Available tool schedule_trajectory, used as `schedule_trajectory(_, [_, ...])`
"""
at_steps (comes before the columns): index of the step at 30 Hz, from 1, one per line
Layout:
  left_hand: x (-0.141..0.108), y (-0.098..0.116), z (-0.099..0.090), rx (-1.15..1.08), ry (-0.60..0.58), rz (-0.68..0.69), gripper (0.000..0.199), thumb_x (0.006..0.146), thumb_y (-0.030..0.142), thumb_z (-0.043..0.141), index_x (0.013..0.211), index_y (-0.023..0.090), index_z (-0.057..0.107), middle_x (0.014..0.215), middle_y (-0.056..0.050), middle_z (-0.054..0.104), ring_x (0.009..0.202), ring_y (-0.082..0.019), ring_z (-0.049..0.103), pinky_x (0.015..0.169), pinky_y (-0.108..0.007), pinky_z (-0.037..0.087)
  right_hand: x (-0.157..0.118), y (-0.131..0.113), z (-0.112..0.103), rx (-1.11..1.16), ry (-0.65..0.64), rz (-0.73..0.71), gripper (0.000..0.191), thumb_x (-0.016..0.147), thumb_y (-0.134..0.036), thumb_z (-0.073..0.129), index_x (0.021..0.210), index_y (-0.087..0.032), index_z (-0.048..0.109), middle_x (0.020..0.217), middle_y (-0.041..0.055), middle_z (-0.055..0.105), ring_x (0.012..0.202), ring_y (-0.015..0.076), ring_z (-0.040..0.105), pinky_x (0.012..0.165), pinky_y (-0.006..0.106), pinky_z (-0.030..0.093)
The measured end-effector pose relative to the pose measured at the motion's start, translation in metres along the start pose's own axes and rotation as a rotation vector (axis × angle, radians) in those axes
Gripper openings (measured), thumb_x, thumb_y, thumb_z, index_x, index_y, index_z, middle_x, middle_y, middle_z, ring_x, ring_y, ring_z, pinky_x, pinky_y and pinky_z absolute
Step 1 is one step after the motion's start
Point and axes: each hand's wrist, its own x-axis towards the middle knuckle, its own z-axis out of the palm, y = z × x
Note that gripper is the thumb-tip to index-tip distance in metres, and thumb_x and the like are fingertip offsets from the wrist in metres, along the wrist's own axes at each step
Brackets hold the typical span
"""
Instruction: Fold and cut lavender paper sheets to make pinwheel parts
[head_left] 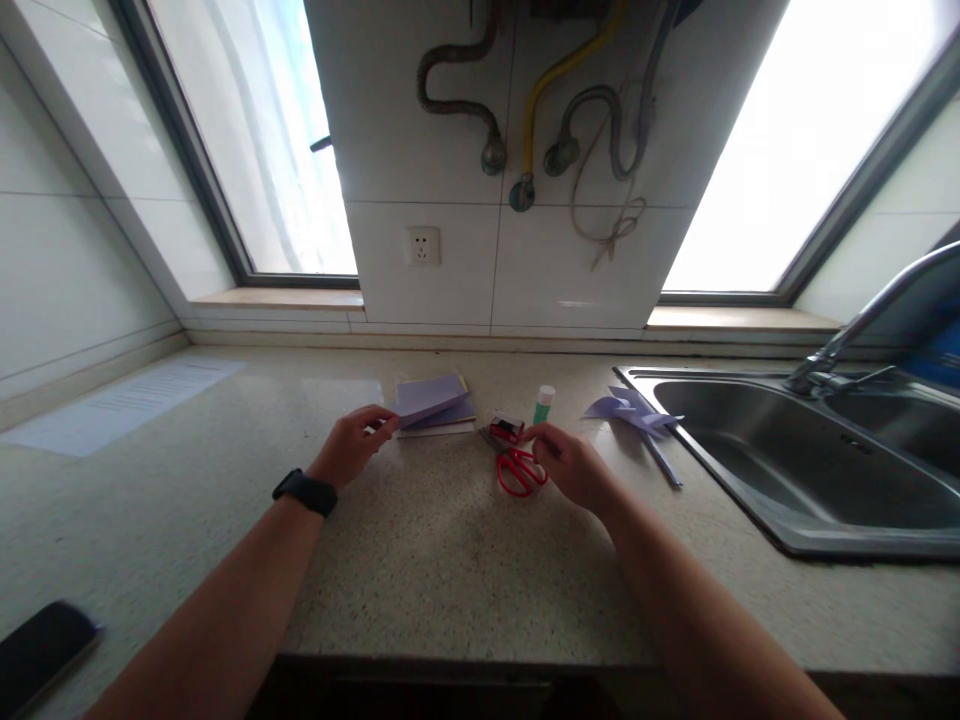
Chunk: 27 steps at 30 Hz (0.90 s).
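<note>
Nearest my head camera, the two forearms (217, 595) come in from seven and five o'clock. My left hand (358, 440) pinches the near-left corner of a lavender sheet (433, 397), which lies toward two, long axis eight to two. My right hand (568, 463) is nearer the scissors (511, 457), just beside it at nine, blades aiming between ten and eleven; its fingers curl, but I can't tell whether they grip anything.

Purple paper (431, 398) — raised at its near edge; red-handled scissors (516, 457) — flat, beside a small red-and-black object (507, 429).
</note>
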Motion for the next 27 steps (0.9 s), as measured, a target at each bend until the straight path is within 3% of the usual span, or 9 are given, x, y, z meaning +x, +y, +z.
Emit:
schedule_trajectory(6, [-0.004, 0.022, 0.009, -0.085, 0.009, 0.014, 0.025, 0.092, 0.04, 0.058, 0.091, 0.017, 0.068, 0.07, 0.0, 0.061, 0.062, -0.013, 0.053, 0.057, -0.023, 0.043, 0.001, -0.004, 0.005, 0.006, -0.012, 0.002, 0.022, 0.089, -0.021, 0.049, 0.099, -0.02, 0.068, 0.059, -0.0041, 0.051, 0.051, 0.0106, 0.041, 0.05, 0.022, 0.031])
schedule_trajectory(11, [-0.009, 0.035, 0.02, -0.125, -0.055, 0.055, 0.025, 0.092, 0.04, 0.059, 0.088, 0.017, 0.067, 0.072, 0.001, 0.057, 0.064, -0.012, 0.049, 0.058, -0.024, 0.039, 0.002, -0.008, 0.009, 0.005, -0.027, 0.003, 0.019, 0.09, -0.022, 0.05, 0.099, -0.02, 0.067, 0.061, -0.0038, 0.053, 0.052, 0.0106, 0.043, 0.051, 0.022, 0.031])
schedule_trajectory(20, [-0.007, 0.026, 0.017, -0.119, -0.114, 0.033, 0.022, 0.087, 0.039, 0.066, 0.093, 0.018, 0.07, 0.069, 0.001, 0.055, 0.059, -0.012, 0.045, 0.056, -0.024, 0.036, 0.002, -0.004, 0.008, -0.004, -0.05, -0.006, 0.02, 0.091, -0.022, 0.05, 0.101, -0.021, 0.066, 0.063, -0.0037, 0.053, 0.054, 0.0109, 0.044, 0.053, 0.022, 0.032])
schedule_trajectory(27, [-0.007, 0.03, 0.014, -0.176, -0.271, 0.048, 0.024, 0.087, 0.041, 0.065, 0.086, 0.017, 0.071, 0.08, -0.004, 0.066, 0.069, -0.015, 0.056, 0.063, -0.027, 0.045, 0.003, -0.005, 0.009, -0.034, -0.086, 0.001, 0.018, 0.092, -0.024, 0.051, 0.103, -0.021, 0.065, 0.063, -0.0039, 0.052, 0.055, 0.0108, 0.043, 0.053, 0.022, 0.032])
